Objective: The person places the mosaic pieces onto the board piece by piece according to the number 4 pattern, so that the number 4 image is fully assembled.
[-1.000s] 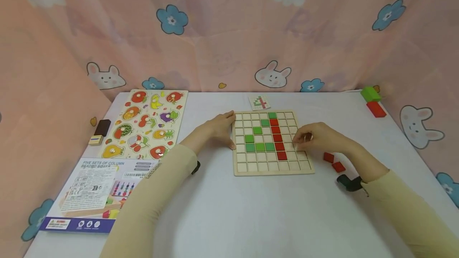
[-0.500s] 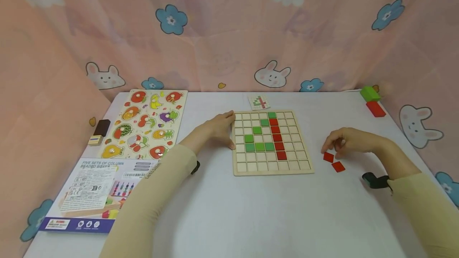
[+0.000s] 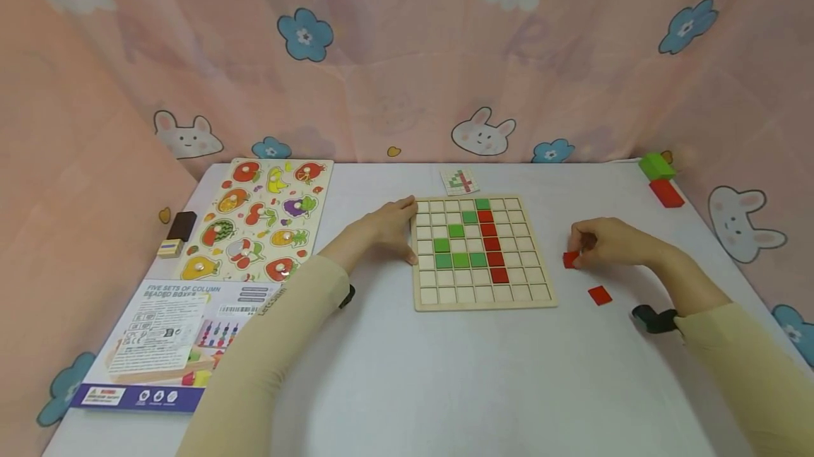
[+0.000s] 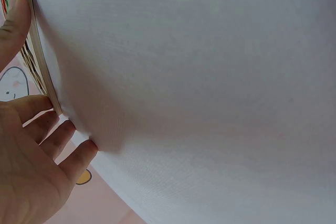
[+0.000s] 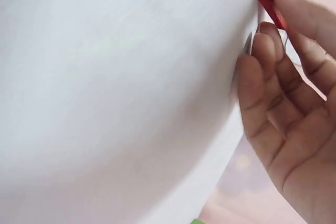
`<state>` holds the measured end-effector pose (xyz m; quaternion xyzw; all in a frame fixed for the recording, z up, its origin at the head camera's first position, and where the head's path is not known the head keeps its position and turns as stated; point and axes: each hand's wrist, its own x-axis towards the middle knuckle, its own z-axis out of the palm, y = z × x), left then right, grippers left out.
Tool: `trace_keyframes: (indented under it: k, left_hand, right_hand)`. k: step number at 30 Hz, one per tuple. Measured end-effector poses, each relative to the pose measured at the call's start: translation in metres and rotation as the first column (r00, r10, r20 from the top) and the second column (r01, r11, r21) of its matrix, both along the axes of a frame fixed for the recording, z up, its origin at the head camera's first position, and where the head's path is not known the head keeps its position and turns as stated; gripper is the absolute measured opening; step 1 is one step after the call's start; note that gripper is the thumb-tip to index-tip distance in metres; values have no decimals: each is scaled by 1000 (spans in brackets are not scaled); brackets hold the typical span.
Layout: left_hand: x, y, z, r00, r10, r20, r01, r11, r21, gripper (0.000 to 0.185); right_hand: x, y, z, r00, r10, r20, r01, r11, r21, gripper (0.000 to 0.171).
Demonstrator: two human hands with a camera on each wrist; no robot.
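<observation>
One red tile [image 3: 600,294] lay alone on the white counter [image 3: 445,372] at the near right, where half a second before two had sat side by side; its partner, the other red tile [image 3: 570,259], was now pinched between thumb and fingers [image 3: 588,239] of the right hand [image 3: 610,243], lifted just clear of the counter, right of the board. A second earlier that hand had been over the grid's right columns, so it had gone out for a fresh piece. By my reading the red column was mid-build, with this tile meant for it. Farther left, the left hand [image 3: 388,227] stayed flat against the left edge of the wooden grid board [image 3: 483,298], fingers extended and gripping nothing, steadying it. On the board the green tiles [image 3: 461,259] and red column [image 3: 492,245] looked unchanged. Beyond the far edge lay the small pattern card [image 3: 460,181].
</observation>
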<state>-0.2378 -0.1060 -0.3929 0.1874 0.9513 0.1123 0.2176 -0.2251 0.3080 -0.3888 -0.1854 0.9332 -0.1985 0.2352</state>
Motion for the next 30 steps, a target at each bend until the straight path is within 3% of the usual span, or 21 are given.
trace_keyframes:
  k: [6, 14, 21, 30]
  left_hand:
    - [0, -1, 0, 1000, 3, 10, -3, 1000, 5, 114]
    - [0, 0, 2, 1000, 1, 17, -1, 1000, 2, 112]
    - [0, 2, 2, 1000, -7, 13, 7, 1000, -7, 112]
    - [0, 0, 2, 1000, -3, 20, 3, 1000, -3, 113]
  right_hand:
    - [5, -26, 8, 997, 6, -83, -17, 991, -133, 8]
    - [24, -79, 6, 980, 200, 9, -189, 939, -288, 8]
    - [35, -97, 0, 970, 242, 17, -230, 941, -250, 4]
    - [34, -92, -1, 971, 233, -43, -237, 953, -189, 7]
